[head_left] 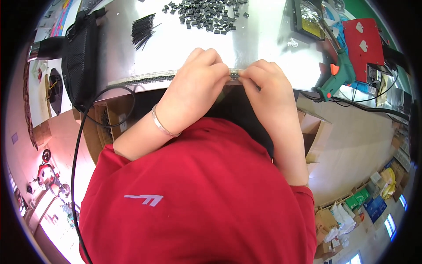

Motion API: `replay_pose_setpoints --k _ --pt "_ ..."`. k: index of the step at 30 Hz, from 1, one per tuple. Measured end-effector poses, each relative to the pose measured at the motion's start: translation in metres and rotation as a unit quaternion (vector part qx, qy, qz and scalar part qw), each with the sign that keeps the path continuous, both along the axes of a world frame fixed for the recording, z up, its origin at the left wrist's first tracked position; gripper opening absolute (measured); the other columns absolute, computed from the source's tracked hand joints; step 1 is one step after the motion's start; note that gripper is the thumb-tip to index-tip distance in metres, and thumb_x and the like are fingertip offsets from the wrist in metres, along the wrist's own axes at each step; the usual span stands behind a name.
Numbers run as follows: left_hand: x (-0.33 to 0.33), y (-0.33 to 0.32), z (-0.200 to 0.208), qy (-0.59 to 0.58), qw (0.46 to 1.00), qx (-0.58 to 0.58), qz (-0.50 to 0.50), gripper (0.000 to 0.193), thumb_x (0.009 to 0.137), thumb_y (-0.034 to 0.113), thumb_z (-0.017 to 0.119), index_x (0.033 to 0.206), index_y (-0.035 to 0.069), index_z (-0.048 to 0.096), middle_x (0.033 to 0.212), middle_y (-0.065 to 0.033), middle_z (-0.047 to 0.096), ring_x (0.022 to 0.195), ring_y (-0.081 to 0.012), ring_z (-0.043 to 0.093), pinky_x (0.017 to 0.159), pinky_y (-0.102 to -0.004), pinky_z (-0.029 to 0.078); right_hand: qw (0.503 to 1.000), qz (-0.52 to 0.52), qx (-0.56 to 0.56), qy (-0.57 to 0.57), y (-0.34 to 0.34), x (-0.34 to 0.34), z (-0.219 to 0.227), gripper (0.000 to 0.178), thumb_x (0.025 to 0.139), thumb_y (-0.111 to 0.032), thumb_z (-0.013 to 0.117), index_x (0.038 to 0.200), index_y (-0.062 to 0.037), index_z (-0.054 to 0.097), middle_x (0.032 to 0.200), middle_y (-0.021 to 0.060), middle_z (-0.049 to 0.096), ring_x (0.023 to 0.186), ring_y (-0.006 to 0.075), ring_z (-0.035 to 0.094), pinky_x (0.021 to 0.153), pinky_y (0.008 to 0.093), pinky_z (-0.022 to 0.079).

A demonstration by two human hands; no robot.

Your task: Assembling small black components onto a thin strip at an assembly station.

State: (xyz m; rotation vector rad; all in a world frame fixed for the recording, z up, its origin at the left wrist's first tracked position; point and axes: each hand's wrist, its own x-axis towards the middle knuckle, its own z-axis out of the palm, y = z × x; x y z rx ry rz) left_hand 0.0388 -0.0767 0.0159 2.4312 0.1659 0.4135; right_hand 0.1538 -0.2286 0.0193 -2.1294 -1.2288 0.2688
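Note:
A narrow strip of small dark parts (pixel 151 80) runs along the front edge of the metal tabletop, in a pale holder or rail. My left hand (pixel 198 81) lies over its middle, fingers closed in a pinch. My right hand (pixel 269 83) is closed beside it, thumb and forefinger pinching from the other side. A short bit of the strip shows between the two sets of fingertips. My fingers hide the exact part they press. Further back lie a loose pile of small black blocks (pixel 211 17) and a bundle of thin black sticks (pixel 143 31).
A green gun-shaped tool (pixel 340 77) with an orange trigger lies at the right, its cable trailing off. Behind it stands a red panel (pixel 362 48). A black mesh object (pixel 81 61) and a looping black cable (pixel 81 132) are on the left. Boxes (pixel 325 220) stand on the floor.

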Motion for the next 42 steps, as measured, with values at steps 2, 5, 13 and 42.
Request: replay_pose_setpoints --k 2,5,13,42 --pt "-0.001 -0.003 -0.002 -0.002 0.999 0.035 0.004 0.015 0.077 -0.001 0.072 0.089 0.002 0.063 0.093 -0.0096 0.058 0.092 -0.0314 0.055 0.080 -0.0370 0.050 1.000 -0.004 -0.003 -0.031 -0.002 -0.001 -0.002 0.007 0.083 -0.001 0.070 0.090 -0.0013 0.068 0.090 0.0093 0.066 0.092 0.0313 0.062 0.079 0.0394 0.051" --pt "-0.004 -0.011 0.005 0.014 0.998 0.063 0.020 0.037 0.074 0.003 0.078 0.108 0.004 0.065 0.104 -0.0102 0.058 0.101 -0.0325 0.053 0.086 -0.0377 0.048 0.999 -0.009 -0.003 -0.042 -0.006 -0.004 -0.005 0.013 0.083 -0.003 0.072 0.096 -0.0024 0.069 0.093 0.0092 0.067 0.097 0.0312 0.062 0.082 0.0381 0.051" --pt "0.029 -0.039 -0.003 0.040 0.981 0.181 0.053 0.104 0.067 0.052 0.086 0.152 0.013 0.041 0.151 -0.0165 0.040 0.142 -0.0391 0.035 0.105 -0.0725 0.028 0.974 -0.183 0.128 0.026 -0.031 0.008 0.007 0.039 0.090 0.001 0.067 0.128 -0.0035 0.065 0.103 0.0047 0.068 0.089 0.0128 0.064 0.083 0.0292 0.052" --pt "0.027 0.028 -0.007 -0.044 0.987 0.086 0.132 0.021 0.083 0.009 0.075 0.100 -0.002 0.069 0.092 -0.0137 0.063 0.085 -0.0329 0.061 0.078 -0.0406 0.051 0.989 -0.063 0.114 0.071 0.039 0.030 -0.008 0.017 0.090 0.003 0.064 0.104 -0.0007 0.073 0.101 0.0096 0.071 0.087 0.0185 0.068 0.082 0.0283 0.053"
